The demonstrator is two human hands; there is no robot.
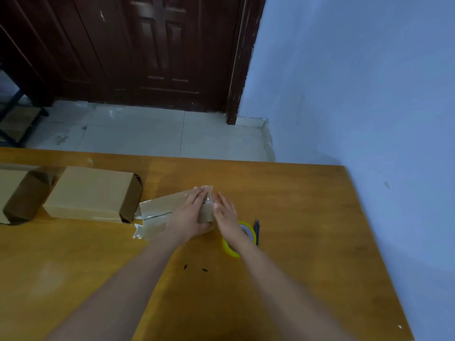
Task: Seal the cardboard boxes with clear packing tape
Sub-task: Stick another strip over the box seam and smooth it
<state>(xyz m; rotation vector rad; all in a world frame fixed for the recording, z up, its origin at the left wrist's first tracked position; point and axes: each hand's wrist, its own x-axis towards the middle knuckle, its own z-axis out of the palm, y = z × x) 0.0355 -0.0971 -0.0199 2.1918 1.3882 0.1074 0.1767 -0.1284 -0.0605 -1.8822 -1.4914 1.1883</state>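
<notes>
A small cardboard box (160,207) lies on the wooden table (295,217), wrapped in shiny clear tape with a loose tape end hanging at its left. My left hand (189,212) lies over the box's top with straight fingers, the thumb under its near side. My right hand (225,212) presses flat against the box's right end, where the tape folds over. A tape roll with a yellow core (242,238) sits on the table just behind my right wrist, partly hidden by it.
A larger cardboard box (91,193) lies to the left, and another box (17,193) at the left edge. A dark pen (256,228) lies right of the tape roll. The blue wall borders the table's right side; a dark wooden door stands beyond.
</notes>
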